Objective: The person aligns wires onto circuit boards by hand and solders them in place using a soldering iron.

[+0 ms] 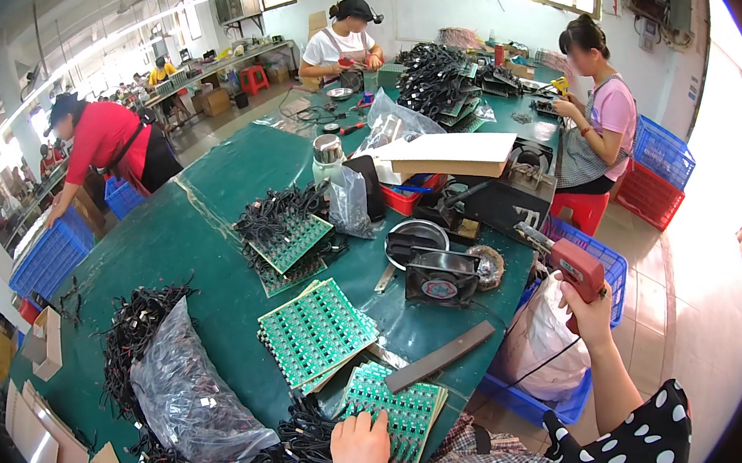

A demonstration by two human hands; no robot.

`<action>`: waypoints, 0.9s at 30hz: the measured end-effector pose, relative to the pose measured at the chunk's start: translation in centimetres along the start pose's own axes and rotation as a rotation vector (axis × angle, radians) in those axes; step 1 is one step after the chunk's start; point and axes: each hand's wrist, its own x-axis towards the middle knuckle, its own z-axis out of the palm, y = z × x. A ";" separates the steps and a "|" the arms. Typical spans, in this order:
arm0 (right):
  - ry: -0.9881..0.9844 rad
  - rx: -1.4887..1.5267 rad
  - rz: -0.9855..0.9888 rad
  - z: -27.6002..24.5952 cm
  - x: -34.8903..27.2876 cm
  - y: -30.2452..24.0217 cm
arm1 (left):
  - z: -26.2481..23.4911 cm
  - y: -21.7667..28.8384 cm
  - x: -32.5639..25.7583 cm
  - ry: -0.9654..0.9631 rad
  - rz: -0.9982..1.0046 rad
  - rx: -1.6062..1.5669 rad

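Note:
My right hand (590, 315) is wrapped round the handle of a red soldering gun (579, 269), raised at the right over the table's edge. Its metal tip points up and left, toward the black fan. My left hand (360, 450) lies on the near edge of a stack of green circuit board panels (405, 411), its fingers apart. Black cables (307, 440) with small connectors bunch up beside that hand. Just beyond, a second stack of green panels (316, 332) sits on the table, and a flat dark bar (440, 356) rests across the nearer stack's far corner.
On the green table (202, 172) stand a black fan (442, 276), a round metal-rimmed dish (415, 241), a cable-laden panel stack (290, 240) and a plastic bag of cables (193, 390). A blue crate (573, 402) holds a white bag at my right. Several people work around the room.

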 end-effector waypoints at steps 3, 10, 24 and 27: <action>0.001 -0.019 -0.019 -0.7 -0.1 -0.1 | 0.1 0.0 -0.1 0.008 0.003 0.007; -0.037 -0.065 -0.135 -2.3 0.1 -2.8 | -0.2 0.1 -0.3 0.016 0.005 -0.004; -0.178 -0.490 -0.497 -13.3 7.9 -24.8 | 0.7 -0.1 -0.3 0.119 0.058 -0.045; -0.185 -0.552 -0.486 -13.8 11.6 -31.8 | 0.2 -0.6 -1.2 0.110 -0.025 0.040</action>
